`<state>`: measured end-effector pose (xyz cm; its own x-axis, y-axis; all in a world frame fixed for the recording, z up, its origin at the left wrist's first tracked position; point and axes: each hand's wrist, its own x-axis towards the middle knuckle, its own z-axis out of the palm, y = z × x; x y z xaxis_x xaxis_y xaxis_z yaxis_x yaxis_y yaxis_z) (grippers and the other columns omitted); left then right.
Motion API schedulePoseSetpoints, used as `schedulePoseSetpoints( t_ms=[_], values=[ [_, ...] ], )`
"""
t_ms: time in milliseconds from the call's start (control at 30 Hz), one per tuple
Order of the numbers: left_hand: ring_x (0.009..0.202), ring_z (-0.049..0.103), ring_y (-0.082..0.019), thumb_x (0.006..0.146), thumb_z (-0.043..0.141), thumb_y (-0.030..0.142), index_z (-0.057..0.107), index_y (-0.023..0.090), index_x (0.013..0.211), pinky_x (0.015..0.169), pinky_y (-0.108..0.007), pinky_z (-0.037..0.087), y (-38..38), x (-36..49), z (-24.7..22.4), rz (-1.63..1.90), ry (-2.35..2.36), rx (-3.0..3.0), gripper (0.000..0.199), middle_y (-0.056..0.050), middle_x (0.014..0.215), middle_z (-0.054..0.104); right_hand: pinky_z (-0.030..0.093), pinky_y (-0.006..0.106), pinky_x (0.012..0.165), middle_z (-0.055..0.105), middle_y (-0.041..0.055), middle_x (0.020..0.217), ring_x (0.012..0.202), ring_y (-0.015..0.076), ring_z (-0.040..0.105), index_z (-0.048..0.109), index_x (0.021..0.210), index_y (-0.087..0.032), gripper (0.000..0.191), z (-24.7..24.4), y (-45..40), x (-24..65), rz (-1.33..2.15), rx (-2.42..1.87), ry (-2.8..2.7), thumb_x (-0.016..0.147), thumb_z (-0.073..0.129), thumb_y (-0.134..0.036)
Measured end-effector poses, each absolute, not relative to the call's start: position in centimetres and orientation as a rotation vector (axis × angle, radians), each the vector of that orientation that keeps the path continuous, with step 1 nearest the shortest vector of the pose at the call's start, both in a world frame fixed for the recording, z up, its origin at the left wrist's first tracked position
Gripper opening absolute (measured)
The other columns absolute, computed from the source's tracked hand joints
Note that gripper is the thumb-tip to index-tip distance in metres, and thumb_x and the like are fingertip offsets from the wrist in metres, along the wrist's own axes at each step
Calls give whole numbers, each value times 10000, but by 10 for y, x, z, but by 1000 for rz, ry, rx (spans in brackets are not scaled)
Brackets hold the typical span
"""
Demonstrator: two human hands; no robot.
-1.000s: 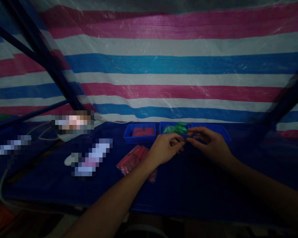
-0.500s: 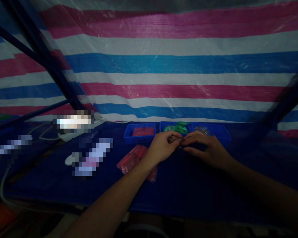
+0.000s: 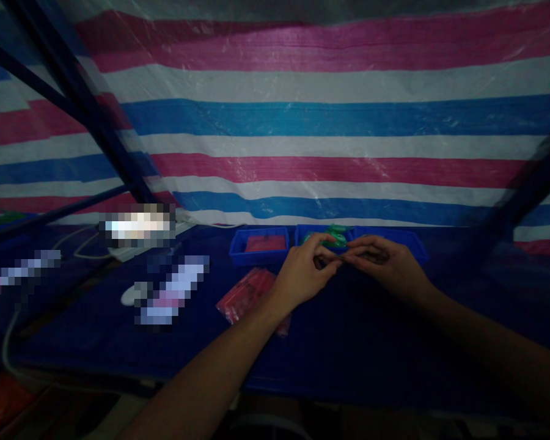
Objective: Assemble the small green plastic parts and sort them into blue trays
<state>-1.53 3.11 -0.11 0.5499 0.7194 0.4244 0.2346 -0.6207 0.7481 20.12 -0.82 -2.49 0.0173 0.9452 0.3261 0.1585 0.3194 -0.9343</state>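
My left hand [image 3: 309,269] and my right hand [image 3: 387,263] meet fingertip to fingertip above the blue table [image 3: 348,348]. Both are closed in a pinch, and what lies between the fingers is too small and dark to make out. Just behind my left hand, green plastic packets [image 3: 337,235] lie in a blue bin. Pink plastic bags [image 3: 247,293] lie flat on the table, partly under my left forearm. A blue bin [image 3: 235,250] further left holds a pink stack [image 3: 266,243]. The right blue bin [image 3: 415,244] is partly hidden by my right hand.
On the left are a white rounded object [image 3: 131,296], a blurred-out long item [image 3: 176,290] and a white power strip [image 3: 132,247] with cables. Blue metal posts [image 3: 96,134] frame the table. A striped plastic sheet [image 3: 325,119] hangs behind.
My right hand has moved slightly right and its fingers have drawn closer together. My left fingertips have shifted slightly right, and the items in the right bin are now hidden.
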Motion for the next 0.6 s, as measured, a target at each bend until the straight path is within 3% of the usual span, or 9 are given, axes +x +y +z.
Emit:
schedulePoseSetpoints(
  t_ms=[200, 367, 467, 600],
  values=[
    [862, 729, -170, 885, 746, 228, 564, 212, 1213, 828, -316, 548, 32, -15, 0, 1123, 761, 2104, 376, -16, 967, 787, 617, 428, 932, 804, 69, 965, 914, 242, 779, 712, 1022, -225, 470, -28, -7, 196, 914, -1108, -1394, 687, 918, -483],
    [989, 729, -197, 946, 693, 304, 550, 201, 1335, 932, -356, 562, 32, -16, -2, 1153, 810, 2183, 427, -71, 1125, 759, 612, 430, 898, 794, 78, 1001, 934, 261, 765, 709, 1029, -227, 428, -25, -5, 201, 823, -1127, -1409, 739, 880, -492],
    [1100, 687, -241, 990, 617, 302, 656, 190, 1228, 1017, -410, 521, 32, -23, -1, 1064, 881, 2490, 266, -98, 1179, 739, 601, 441, 851, 774, 79, 1064, 904, 270, 743, 736, 1038, -258, 291, -14, -4, 216, 469, -1223, -1484, 842, 789, -467],
    [970, 680, -251, 1022, 534, 327, 737, 188, 1022, 913, -402, 526, 28, -42, 7, 851, 950, 2799, 246, -97, 1003, 745, 555, 458, 789, 724, 96, 979, 824, 279, 678, 746, 1101, -244, 226, -4, 4, 243, -178, -1376, -1609, 933, 648, -359]
  ],
)
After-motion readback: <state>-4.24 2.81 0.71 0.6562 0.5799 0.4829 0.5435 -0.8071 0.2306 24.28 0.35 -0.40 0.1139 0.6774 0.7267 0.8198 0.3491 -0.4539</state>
